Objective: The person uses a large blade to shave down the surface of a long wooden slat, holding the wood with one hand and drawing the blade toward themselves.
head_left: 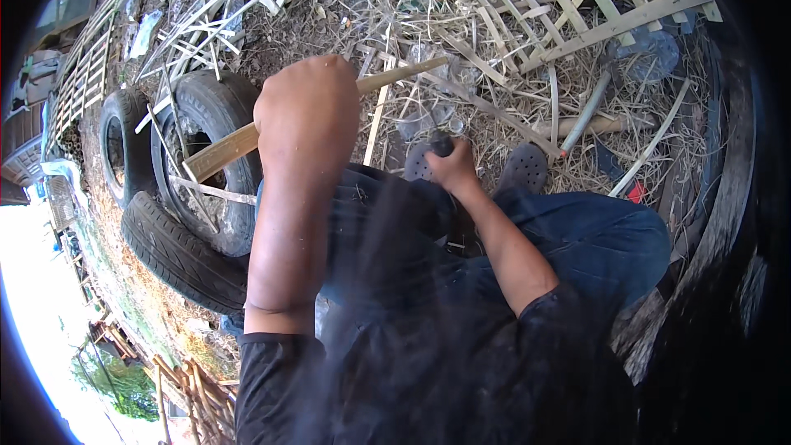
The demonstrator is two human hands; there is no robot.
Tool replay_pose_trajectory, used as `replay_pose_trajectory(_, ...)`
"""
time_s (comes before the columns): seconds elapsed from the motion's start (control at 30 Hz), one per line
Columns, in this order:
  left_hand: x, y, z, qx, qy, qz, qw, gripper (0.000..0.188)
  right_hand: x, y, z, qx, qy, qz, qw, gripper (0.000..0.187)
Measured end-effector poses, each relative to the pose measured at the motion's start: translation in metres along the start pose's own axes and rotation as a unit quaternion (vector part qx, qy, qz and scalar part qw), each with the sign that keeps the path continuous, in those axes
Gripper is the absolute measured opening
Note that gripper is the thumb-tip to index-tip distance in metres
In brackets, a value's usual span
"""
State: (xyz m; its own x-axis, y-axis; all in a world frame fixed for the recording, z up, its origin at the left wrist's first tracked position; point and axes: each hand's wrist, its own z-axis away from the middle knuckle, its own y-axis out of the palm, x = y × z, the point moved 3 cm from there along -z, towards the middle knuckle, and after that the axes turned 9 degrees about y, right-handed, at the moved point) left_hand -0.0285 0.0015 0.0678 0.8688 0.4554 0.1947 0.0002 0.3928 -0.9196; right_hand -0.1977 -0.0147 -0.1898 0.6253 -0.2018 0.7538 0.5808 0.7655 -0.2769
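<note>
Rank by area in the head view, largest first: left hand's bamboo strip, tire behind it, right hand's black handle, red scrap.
1. Tire
2. Bamboo strip, partly covered by the left hand
3. Black handle and red scrap: too alike to rank

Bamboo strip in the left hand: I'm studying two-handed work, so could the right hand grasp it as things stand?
Probably not without freeing itself: the right hand is closed around a black handle. Otherwise the way looks open: the bamboo strip sticks out past the left hand on that side.
</note>
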Motion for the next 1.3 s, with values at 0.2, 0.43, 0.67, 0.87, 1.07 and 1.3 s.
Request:
replay_pose_trajectory(0.2, 0.004, 0.007, -0.003, 0.023, -0.021, 0.012, 0.999, 0.016, 0.027, -0.001, 0.010, 0.015, -0.026, -0.027, 0.999, 0.022)
replay_pose_trajectory(0.43, 0.002, 0.009, -0.009, 0.049, -0.038, 0.009, 0.998, 0.014, -0.010, -0.012, -0.013, -0.022, 0.017, -0.008, 1.000, 0.020)
replay_pose_trajectory(0.67, -0.003, -0.002, 0.004, 0.035, -0.021, 0.002, 0.999, 0.014, 0.016, -0.007, -0.002, 0.016, -0.019, 0.041, 0.999, 0.021)
replay_pose_trajectory(0.87, 0.003, 0.007, -0.002, 0.040, -0.035, -0.003, 0.999, 0.015, 0.033, -0.011, 0.005, 0.008, -0.026, -0.010, 1.000, 0.023)
replay_pose_trajectory(1.07, -0.004, 0.009, -0.003, 0.022, -0.028, -0.005, 0.999, 0.015, -0.025, -0.015, -0.018, -0.036, 0.005, 0.010, 0.999, 0.023)
replay_pose_trajectory(1.3, -0.004, -0.002, -0.001, 0.115, -0.083, 0.044, 0.989, 0.015, 0.055, -0.022, 0.008, 0.007, -0.086, 0.024, 0.996, 0.021)
